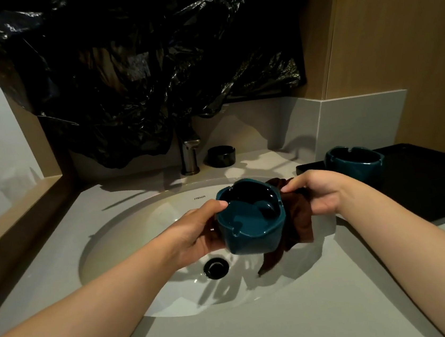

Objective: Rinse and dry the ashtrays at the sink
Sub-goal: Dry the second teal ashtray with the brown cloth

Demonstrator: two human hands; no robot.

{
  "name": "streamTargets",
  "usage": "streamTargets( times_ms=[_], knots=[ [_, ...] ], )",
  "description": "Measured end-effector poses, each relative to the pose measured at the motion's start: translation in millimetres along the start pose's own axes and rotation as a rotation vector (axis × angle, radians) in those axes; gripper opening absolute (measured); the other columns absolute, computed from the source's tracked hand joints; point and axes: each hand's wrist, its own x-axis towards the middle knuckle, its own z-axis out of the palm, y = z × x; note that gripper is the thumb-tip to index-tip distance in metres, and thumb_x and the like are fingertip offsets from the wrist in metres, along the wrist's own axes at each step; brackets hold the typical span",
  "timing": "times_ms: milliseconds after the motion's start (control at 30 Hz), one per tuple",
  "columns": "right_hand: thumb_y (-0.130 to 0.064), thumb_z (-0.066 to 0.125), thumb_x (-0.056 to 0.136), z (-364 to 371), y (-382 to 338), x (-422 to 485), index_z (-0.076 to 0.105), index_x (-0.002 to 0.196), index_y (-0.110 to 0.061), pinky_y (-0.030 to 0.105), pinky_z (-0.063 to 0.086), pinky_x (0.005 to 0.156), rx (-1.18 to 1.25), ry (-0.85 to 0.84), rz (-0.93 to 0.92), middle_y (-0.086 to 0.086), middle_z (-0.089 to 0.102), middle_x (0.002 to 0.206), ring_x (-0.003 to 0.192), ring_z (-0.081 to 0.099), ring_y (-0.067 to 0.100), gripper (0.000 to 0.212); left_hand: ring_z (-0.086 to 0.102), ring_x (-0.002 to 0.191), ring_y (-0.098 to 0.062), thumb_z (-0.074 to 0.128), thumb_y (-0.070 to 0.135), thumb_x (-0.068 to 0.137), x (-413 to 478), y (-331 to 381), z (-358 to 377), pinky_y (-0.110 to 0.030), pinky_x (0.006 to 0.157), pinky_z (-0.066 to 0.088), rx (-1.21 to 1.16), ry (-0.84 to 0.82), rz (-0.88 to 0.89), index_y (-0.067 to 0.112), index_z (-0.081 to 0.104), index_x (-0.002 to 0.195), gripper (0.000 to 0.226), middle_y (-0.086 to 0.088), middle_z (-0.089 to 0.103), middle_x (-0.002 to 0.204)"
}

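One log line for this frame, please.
stage: drying | left hand: holds teal ashtray over sink | right hand: grips brown cloth

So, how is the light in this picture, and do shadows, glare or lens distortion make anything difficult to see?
Head view: the light is dim and warm; the black plastic sheet shows only scattered glints; streaked shadows cross the sink around the drain; the teal ashtray has soft glare on its rim; the wide lens bends the edges of the counter; nothing looks badly blurred.
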Motion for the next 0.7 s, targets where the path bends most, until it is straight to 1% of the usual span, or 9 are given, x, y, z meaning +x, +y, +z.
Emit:
streamTargets(
  times_ms=[67,133,200,367,467,533,600,633,700],
  knots=[
    [0.006,0.045,0.091,2,-2,-1,0.055,0.113,0.004,0.044,0.055,0.076,-0.020,0.065,-0.032,0.021,0.067,0.093,0.083,0.067,0.032,0.025,0.064,0.086,-0.026,0.053,0.018,0.095,1,1,1,-0.039,0.080,0.055,-0.011,0.053,0.044,0.005,0.062,0.096,0.016,-0.012,0.069,0.083],
    [0.004,0.048,0.092,1,-7,-2,0.057,0.107,0.004,0.045,0.049,0.084,0.025,0.123,-0.097,0.021,0.064,0.096,0.091,0.062,0.033,0.018,0.063,0.087,-0.025,0.051,0.018,0.096,1,2,3,-0.037,0.077,0.055,-0.003,0.090,0.075,0.006,0.061,0.097,0.016,-0.013,0.068,0.089],
    [0.001,0.051,0.092,0,-13,-4,0.058,0.103,0.001,0.045,0.048,0.083,0.087,0.154,-0.197,0.021,0.064,0.104,0.098,0.061,0.033,0.013,0.063,0.088,-0.025,0.050,0.019,0.097,2,2,2,-0.036,0.077,0.056,0.031,0.118,0.095,0.007,0.061,0.098,0.016,-0.013,0.068,0.093],
    [-0.001,0.049,0.094,3,-11,-6,0.061,0.109,-0.005,0.043,0.051,0.079,0.079,0.110,-0.339,0.020,0.066,0.106,0.097,0.064,0.032,0.019,0.065,0.101,-0.031,0.061,0.025,0.091,10,-3,0,-0.044,0.089,0.055,0.151,0.220,0.096,0.007,0.064,0.110,0.027,-0.016,0.070,0.105],
    [-0.003,0.059,0.088,9,-5,-1,0.061,0.117,-0.006,0.034,0.055,0.066,-0.125,0.196,-0.400,0.016,0.069,0.095,0.081,0.068,0.026,0.029,0.065,0.096,-0.026,0.066,0.031,0.086,11,-5,0,-0.036,0.076,0.059,0.304,0.300,0.090,0.014,0.068,0.100,0.022,-0.010,0.070,0.101],
    [-0.012,0.065,0.086,13,-3,0,0.062,0.112,-0.005,0.030,0.054,0.060,-0.204,0.227,-0.349,0.013,0.069,0.083,0.069,0.066,0.023,0.027,0.064,0.087,-0.021,0.066,0.032,0.086,10,-4,2,-0.028,0.061,0.054,0.362,0.329,0.106,0.018,0.068,0.091,0.015,-0.006,0.069,0.095],
    [-0.021,0.062,0.087,16,-2,-6,0.063,0.099,-0.004,0.033,0.052,0.065,-0.173,0.138,-0.187,0.014,0.068,0.080,0.071,0.064,0.025,0.021,0.063,0.081,-0.017,0.065,0.033,0.087,8,-4,3,-0.025,0.055,0.051,0.381,0.343,0.122,0.020,0.068,0.090,0.013,-0.004,0.068,0.091],
    [-0.020,0.057,0.088,18,-2,-10,0.061,0.095,-0.003,0.035,0.051,0.071,-0.126,0.065,-0.124,0.014,0.066,0.085,0.076,0.063,0.026,0.019,0.062,0.081,-0.017,0.065,0.033,0.087,8,-3,3,-0.026,0.056,0.052,0.390,0.351,0.130,0.020,0.068,0.093,0.015,-0.004,0.068,0.092],
    [-0.005,0.045,0.090,22,1,-14,0.056,0.099,0.002,0.037,0.050,0.080,-0.075,-0.041,-0.089,0.018,0.063,0.096,0.088,0.061,0.029,0.016,0.063,0.083,-0.017,0.068,0.036,0.085,8,-3,2,-0.026,0.056,0.054,0.390,0.373,0.139,0.021,0.065,0.109,0.028,-0.004,0.067,0.098]
  ],
)
